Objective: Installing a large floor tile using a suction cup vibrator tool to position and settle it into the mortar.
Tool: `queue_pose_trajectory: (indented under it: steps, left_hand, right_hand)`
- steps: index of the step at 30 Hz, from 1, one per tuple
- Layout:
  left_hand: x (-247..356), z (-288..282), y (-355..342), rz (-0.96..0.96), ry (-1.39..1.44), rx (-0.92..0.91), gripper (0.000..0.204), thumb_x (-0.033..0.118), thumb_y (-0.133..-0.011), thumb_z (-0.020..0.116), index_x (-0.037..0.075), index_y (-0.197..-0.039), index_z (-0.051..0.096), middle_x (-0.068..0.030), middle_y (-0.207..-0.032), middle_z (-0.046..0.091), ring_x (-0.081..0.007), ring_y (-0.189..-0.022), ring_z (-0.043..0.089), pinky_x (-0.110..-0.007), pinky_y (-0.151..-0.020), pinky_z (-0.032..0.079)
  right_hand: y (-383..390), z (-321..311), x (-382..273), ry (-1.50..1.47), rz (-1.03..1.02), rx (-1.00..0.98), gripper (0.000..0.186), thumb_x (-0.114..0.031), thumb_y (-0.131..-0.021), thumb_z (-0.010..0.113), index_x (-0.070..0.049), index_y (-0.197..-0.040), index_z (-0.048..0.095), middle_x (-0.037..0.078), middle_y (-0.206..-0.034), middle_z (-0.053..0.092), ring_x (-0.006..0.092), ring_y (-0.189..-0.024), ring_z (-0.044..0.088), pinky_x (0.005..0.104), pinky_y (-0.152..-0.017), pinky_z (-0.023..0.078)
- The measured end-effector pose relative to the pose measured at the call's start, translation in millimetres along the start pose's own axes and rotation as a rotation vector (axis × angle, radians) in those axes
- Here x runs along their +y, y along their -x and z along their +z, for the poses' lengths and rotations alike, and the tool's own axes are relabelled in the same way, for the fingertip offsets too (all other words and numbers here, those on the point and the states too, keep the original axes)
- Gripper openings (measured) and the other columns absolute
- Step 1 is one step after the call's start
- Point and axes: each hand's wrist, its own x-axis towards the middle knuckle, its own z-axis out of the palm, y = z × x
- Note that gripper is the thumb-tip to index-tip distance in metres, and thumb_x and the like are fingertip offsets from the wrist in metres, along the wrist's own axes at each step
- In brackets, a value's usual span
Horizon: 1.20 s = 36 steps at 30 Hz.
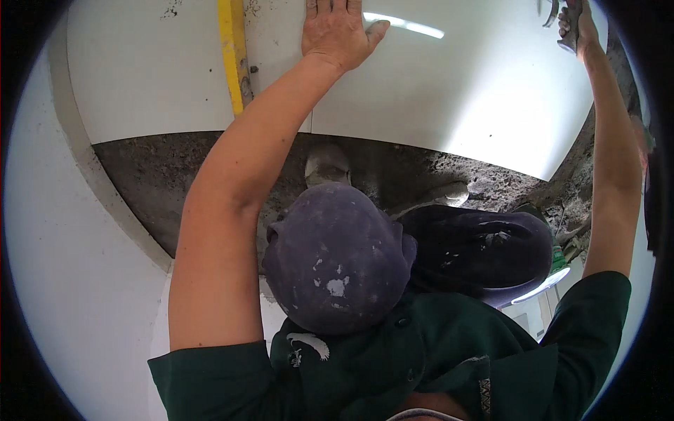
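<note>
My left hand [337, 31] lies flat, fingers apart, on a large glossy white tile [421, 91], near the seam with the neighbouring white tile [154, 77]. My right hand [577, 27] reaches far to the right and is closed around the grey handle of a tool [566, 38]; the tool's working end is cut off by the picture's rim. Both tiles rest on a bed of rough grey mortar [161, 175]. My knees, in dark spattered trousers [337, 259], are bent beneath me.
A yellow spirit level [234, 56] lies across the left tile beside my left forearm. My dusty shoes [326, 165] stand on the mortar. A white wall [77, 295] runs along the left. Rubble and bare mortar edge the right side [572, 203].
</note>
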Motion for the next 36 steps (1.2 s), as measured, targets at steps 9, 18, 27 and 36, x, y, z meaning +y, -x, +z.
queue_pose_trajectory:
  steps: [9,18,27,36]
  left_hand:
    - [-6,22,3,0.082,0.113,0.386,0.090,0.056,-0.099,0.045,-0.011,-0.154,0.021,-0.0300,-0.163,0.016,-0.0446,-0.152,0.010,-0.052,-0.125,0.005]
    - [1,-4,4,-0.037,0.019,-0.009,0.089,0.057,-0.100,0.041,-0.009,-0.156,0.018,-0.0267,-0.165,0.013,-0.0408,-0.154,0.007,-0.049,-0.126,0.004]
    - [-11,28,-3,0.062,0.025,0.404,0.088,0.058,-0.094,0.056,-0.004,-0.151,0.034,-0.0277,-0.159,0.029,-0.0436,-0.149,0.022,-0.052,-0.124,0.016]
    - [5,8,-11,0.113,-0.173,0.270,0.090,0.052,-0.093,0.058,-0.010,-0.152,0.029,-0.0269,-0.162,0.022,-0.0418,-0.153,0.015,-0.050,-0.126,0.008]
  right_hand:
    - [32,-2,19,0.074,-0.065,-0.086,0.058,-0.066,-0.103,0.033,-0.014,-0.090,0.056,-0.005,-0.065,0.050,0.0077,-0.051,0.043,0.0246,-0.050,0.037]
    - [52,-8,60,0.107,-0.098,-0.022,0.073,-0.077,-0.098,0.025,-0.011,-0.093,0.056,0.001,-0.067,0.053,0.0115,-0.052,0.047,0.0294,-0.052,0.042]
    - [100,-19,130,-0.034,0.025,0.026,0.077,-0.088,-0.087,0.034,-0.015,-0.078,0.056,0.000,-0.058,0.052,0.0129,-0.043,0.049,0.0292,-0.040,0.041]
    - [217,-28,261,-0.203,0.253,0.232,0.074,-0.072,-0.100,0.031,-0.007,-0.080,0.059,0.003,-0.059,0.053,0.0157,-0.046,0.053,0.0319,-0.043,0.042]
